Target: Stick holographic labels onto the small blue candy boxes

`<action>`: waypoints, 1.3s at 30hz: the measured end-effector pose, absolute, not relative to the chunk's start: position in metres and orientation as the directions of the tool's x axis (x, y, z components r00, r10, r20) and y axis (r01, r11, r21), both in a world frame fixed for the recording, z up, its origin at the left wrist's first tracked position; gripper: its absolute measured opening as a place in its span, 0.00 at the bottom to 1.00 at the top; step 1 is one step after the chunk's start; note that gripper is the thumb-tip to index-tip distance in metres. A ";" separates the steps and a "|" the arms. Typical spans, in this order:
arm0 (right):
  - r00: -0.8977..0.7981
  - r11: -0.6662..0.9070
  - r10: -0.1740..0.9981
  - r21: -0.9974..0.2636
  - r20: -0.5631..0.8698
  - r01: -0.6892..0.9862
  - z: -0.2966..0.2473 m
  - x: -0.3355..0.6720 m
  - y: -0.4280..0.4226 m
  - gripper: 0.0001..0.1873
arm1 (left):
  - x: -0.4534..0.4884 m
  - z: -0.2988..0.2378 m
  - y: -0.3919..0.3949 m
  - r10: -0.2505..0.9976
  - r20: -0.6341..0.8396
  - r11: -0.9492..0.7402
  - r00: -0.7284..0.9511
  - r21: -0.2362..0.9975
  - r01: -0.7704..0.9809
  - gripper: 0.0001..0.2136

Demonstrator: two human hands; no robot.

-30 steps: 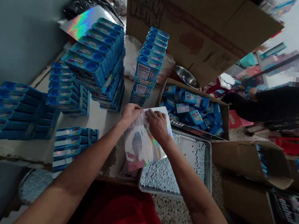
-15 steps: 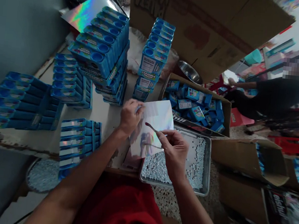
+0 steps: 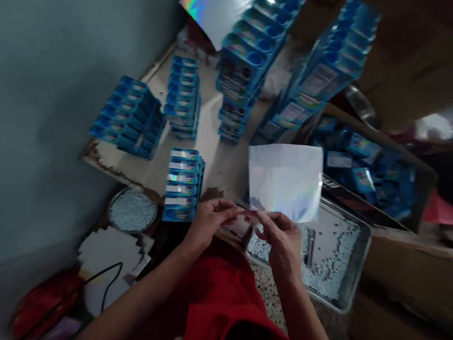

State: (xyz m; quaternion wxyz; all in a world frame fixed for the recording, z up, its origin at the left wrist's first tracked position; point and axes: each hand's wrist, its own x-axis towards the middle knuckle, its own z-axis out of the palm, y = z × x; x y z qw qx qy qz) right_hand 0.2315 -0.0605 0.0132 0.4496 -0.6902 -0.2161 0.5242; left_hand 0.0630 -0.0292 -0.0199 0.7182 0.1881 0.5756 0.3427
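Note:
My left hand [image 3: 212, 222] and my right hand [image 3: 284, 239] meet in front of my body, closed in pinches. Between their fingertips stretches a thin strip [image 3: 248, 213], reddish in this light, with a curl of it hanging by the right fingers. Just behind the hands is a shiny silver sheet [image 3: 285, 178], over one corner of the metal tray [image 3: 355, 281]. To the left of my left hand, a row of blue candy boxes [image 3: 181, 179] lies on the table, most with a silvery strip across the end facing me.
Taller blue box stacks [image 3: 239, 80] stand at the back of the white table [image 3: 219, 164]. A carton [image 3: 427, 200] of loose blue boxes sits right, behind the tray of small pale pellets. A round bowl of pellets [image 3: 132, 211] is lower left. A rainbow-shiny sheet [image 3: 222, 6] lies far back.
My left hand has come away from the silver sheet to my right hand, and both now pinch the strip. The view has swung left, so everything appears shifted right.

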 end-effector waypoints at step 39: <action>0.326 -0.529 0.846 -0.746 -0.422 0.405 -0.067 0.055 -0.078 0.19 | -0.128 -0.073 -0.062 0.583 -0.812 0.784 -0.010 0.566 -0.254 0.20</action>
